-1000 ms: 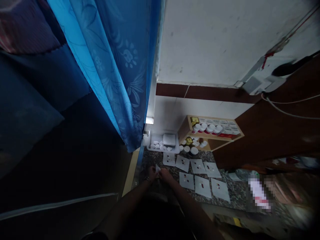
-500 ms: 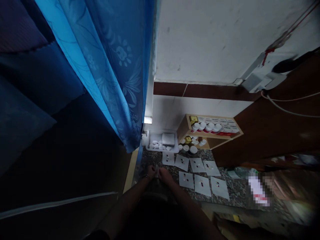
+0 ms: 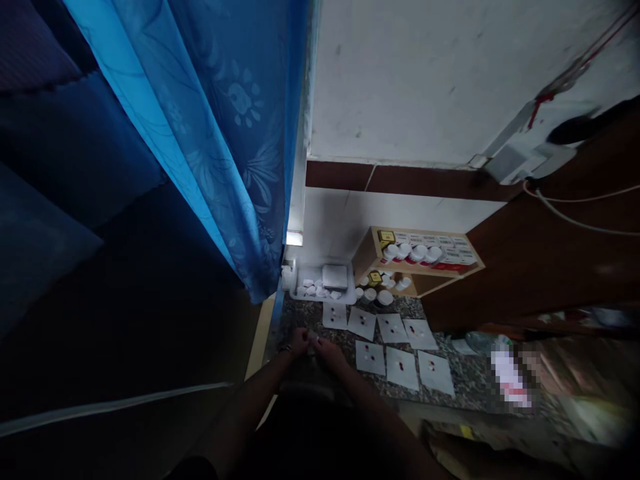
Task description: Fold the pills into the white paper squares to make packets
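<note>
My left hand [image 3: 300, 341] and my right hand [image 3: 324, 349] meet above the near left part of the speckled counter [image 3: 340, 338]. Pinched between the fingers of both is a small folded paper packet [image 3: 312, 338], mostly covered by the fingertips; its contents do not show. To the right of my hands lie several white paper squares [image 3: 369, 359] in two rows, with small dark, red and pale pills on them. Beyond my hands, a clear plastic tray [image 3: 324, 299] holds several small folded white packets [image 3: 311, 291] and a stack of white paper [image 3: 335, 276].
A wooden shelf [image 3: 421, 267] with white-capped bottles and boxes stands against the wall. More bottles [image 3: 384, 299] stand before it. A blue curtain [image 3: 240, 167] hangs at left. A power socket with plugs [image 3: 520, 160] is at upper right, and a clear plastic bottle [image 3: 483, 342] lies at right.
Both hands stay together with the paper packet, which looks smaller and more compact between the fingers. The view has shifted slightly; the papers and tray keep their places.
</note>
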`<state>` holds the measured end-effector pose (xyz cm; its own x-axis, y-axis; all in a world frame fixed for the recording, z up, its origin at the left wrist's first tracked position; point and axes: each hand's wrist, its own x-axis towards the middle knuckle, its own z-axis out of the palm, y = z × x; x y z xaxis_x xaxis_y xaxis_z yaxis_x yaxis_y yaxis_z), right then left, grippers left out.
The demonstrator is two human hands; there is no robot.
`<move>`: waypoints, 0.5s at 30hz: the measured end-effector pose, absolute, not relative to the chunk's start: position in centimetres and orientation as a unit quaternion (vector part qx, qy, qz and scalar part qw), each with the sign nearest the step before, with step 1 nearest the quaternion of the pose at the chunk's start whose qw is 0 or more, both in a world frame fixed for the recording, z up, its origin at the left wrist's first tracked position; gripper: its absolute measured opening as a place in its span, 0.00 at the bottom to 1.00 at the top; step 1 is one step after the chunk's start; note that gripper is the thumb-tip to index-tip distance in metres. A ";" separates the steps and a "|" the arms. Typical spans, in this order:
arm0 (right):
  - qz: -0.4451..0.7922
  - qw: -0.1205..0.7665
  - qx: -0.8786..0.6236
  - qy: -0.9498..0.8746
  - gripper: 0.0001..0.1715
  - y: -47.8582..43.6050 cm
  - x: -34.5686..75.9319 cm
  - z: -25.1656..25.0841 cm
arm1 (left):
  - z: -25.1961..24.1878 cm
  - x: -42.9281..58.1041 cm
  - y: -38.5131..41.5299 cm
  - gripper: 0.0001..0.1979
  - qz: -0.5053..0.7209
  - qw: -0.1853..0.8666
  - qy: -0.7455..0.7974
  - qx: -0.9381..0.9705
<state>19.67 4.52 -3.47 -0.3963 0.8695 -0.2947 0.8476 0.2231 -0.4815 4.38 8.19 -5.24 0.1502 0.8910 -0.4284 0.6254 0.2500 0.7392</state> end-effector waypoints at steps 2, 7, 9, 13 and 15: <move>0.249 0.004 -0.522 -0.816 0.20 4.3 19.7 -3.4 | -5.4 4.2 8.3 0.03 0.115 0.459 0.642 0.603; 0.237 0.009 -0.505 -0.830 0.20 3.7 20.3 -3.7 | -5.4 3.8 8.4 0.02 0.084 0.449 0.639 0.618; 0.228 0.014 -0.492 -0.840 0.18 3.4 20.6 -3.9 | -5.1 3.6 8.2 0.02 0.085 0.446 0.629 0.631; 0.209 0.013 -0.476 -0.854 0.16 3.2 21.1 -3.8 | -4.3 3.1 7.8 0.04 0.083 0.433 0.597 0.670; 0.211 0.007 -0.473 -0.855 0.16 3.2 21.1 -3.4 | -3.9 2.8 7.6 0.06 0.078 0.413 0.578 0.700</move>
<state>21.13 3.24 -3.36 -0.5521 0.8126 -0.1870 0.8063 0.4631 -0.3680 2.81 7.60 -3.88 0.3196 0.8734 -0.3674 0.7442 0.0087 0.6679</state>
